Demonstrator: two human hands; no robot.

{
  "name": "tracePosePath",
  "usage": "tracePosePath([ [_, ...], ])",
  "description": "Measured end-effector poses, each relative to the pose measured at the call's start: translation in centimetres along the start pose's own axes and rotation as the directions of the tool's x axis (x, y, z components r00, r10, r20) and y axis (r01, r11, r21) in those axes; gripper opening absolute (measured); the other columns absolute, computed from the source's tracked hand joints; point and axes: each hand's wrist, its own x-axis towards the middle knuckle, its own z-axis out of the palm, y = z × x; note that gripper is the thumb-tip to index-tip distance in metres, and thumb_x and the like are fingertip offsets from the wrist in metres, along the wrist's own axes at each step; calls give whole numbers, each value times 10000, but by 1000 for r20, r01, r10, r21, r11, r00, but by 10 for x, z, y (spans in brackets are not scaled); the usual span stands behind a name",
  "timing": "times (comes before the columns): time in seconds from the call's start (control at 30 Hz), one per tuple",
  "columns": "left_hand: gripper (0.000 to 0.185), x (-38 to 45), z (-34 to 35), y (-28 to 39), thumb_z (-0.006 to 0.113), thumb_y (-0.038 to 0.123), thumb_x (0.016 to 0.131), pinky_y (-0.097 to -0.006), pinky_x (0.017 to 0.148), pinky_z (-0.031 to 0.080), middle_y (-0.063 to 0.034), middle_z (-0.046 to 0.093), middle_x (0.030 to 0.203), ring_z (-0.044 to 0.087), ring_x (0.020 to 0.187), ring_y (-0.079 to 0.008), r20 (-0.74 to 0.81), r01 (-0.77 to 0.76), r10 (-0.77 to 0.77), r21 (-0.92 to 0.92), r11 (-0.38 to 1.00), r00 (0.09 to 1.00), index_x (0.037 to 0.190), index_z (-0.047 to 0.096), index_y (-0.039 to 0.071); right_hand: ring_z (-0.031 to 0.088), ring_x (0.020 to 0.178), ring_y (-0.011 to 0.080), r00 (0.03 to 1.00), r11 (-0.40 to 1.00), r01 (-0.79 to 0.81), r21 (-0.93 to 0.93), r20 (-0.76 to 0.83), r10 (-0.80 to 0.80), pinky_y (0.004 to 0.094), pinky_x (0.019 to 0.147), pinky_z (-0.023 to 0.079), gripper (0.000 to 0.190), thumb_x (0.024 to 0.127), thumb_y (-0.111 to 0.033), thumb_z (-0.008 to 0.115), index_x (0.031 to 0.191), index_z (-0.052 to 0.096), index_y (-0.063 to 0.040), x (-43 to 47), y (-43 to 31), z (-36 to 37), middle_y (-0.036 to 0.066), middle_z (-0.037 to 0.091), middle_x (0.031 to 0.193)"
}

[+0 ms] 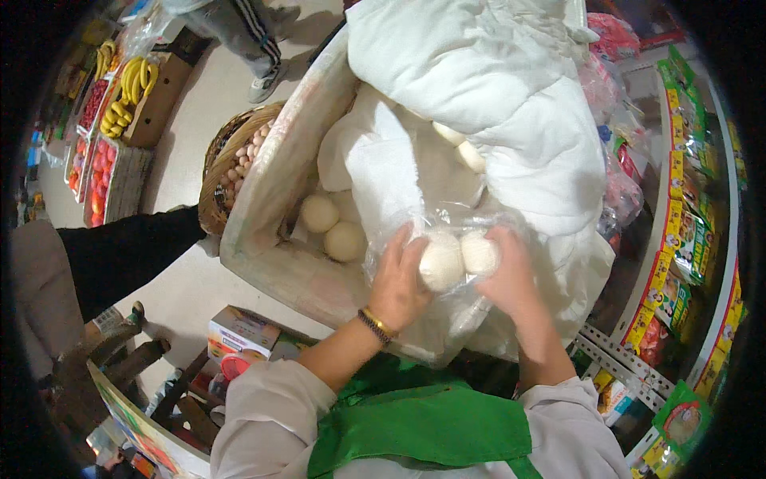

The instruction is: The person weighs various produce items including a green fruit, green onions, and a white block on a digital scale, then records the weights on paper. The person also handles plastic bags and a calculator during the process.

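Note:
Two round steamed buns [441,262] sit side by side in a clear plastic bag [473,314] in front of me. My left hand [398,281] grips the left bun and the bag's plastic. Around the right bun curl the fingers of my right hand [513,269]. Both hands are above the near side of a large white foam box [248,239]. Two more steamed buns [344,241] rest in the box's left corner. White cloth [383,155] and a thick white quilt [491,96] cover much of the box, with further pale buns [470,157] partly hidden under the quilt's edge.
A wicker basket of eggs [209,179] stands against the box's left side. Packaged goods hang on a shelf rack [667,239] at right. Bananas [134,81] and crated fruit [102,173] are at far left. Other people's legs [245,36] show on the floor.

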Motion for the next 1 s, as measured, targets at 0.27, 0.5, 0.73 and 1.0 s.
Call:
tracePosePath([
  [0.27,605,-13,-125,22,690,-11,481,-423,949,333,-213,253,1302,308,1183,-392,-167,45,30,430,902,986,1036,484,114,492,893,329,920,872,393,291,-143,-366,408,790,389,539,527,-162,731,977,446,-78,5,-84,28,145,512,908],
  [0.5,464,-93,-145,32,704,122,637,-453,917,340,-202,310,1224,380,1120,-348,-205,-89,126,180,980,971,974,388,75,476,827,258,625,503,772,388,-322,-711,378,730,394,366,566,-105,670,895,512,-127,-38,-129,-11,81,474,916],
  [0.73,527,-77,-82,58,747,205,613,-453,921,314,-165,338,1190,380,1100,-328,-336,-300,224,-197,933,915,1004,411,98,466,803,231,589,518,808,281,-368,-719,343,695,424,359,549,-82,676,868,551,-188,-62,-80,-78,49,457,916],
  [1.0,641,-2,-145,130,739,245,614,-480,935,308,-196,290,1238,344,1145,-366,-275,-490,471,-2,872,838,1139,377,177,447,765,231,539,342,835,430,-764,-355,333,647,427,397,560,-180,742,860,484,-148,-41,-91,-85,81,391,919],
])
